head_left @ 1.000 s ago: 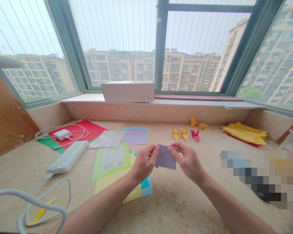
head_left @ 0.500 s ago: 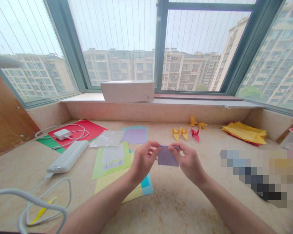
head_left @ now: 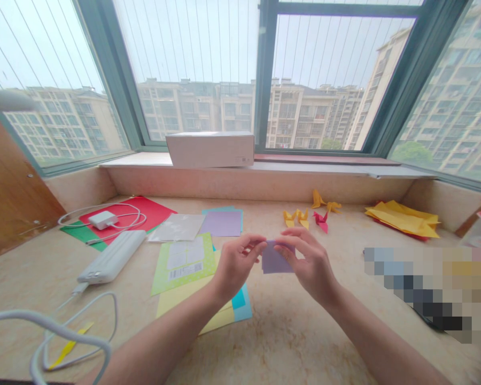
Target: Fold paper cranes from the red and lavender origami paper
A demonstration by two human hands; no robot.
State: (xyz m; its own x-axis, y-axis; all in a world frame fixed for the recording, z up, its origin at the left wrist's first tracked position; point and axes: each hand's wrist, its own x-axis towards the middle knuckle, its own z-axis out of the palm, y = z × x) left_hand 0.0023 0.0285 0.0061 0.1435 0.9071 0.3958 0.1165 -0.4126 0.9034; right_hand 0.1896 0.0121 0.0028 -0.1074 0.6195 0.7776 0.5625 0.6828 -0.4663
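A small folded purple paper (head_left: pixel 278 261) is held up above the marbled counter (head_left: pixel 288 342), its lower part hanging down. My left hand (head_left: pixel 240 262) pinches its upper left corner between thumb and fingertips. On the other side my right hand (head_left: pixel 310 262) grips the upper right part, thumb on the near face and fingers along the top edge. The layers at the paper's left edge look slightly offset. Behind my right hand stand folded yellow paper figures (head_left: pixel 303 218) and a pink one (head_left: pixel 321 222).
Left lie a white power bank (head_left: pixel 112 258), cables, a charger (head_left: pixel 102 220) and red paper (head_left: pixel 156 209). Green-patterned packaging (head_left: pixel 184 262) and a purple sheet (head_left: pixel 222 223) are nearer the middle. Yellow sheets (head_left: pixel 403 218) and a blurred-out object (head_left: pixel 420 294) are right. A white box (head_left: pixel 210 151) sits on the sill.
The fingers of my right hand have shifted left over the paper's top edge, and the thumb sits further in. The paper has moved slightly right, with its layers now showing a small offset.
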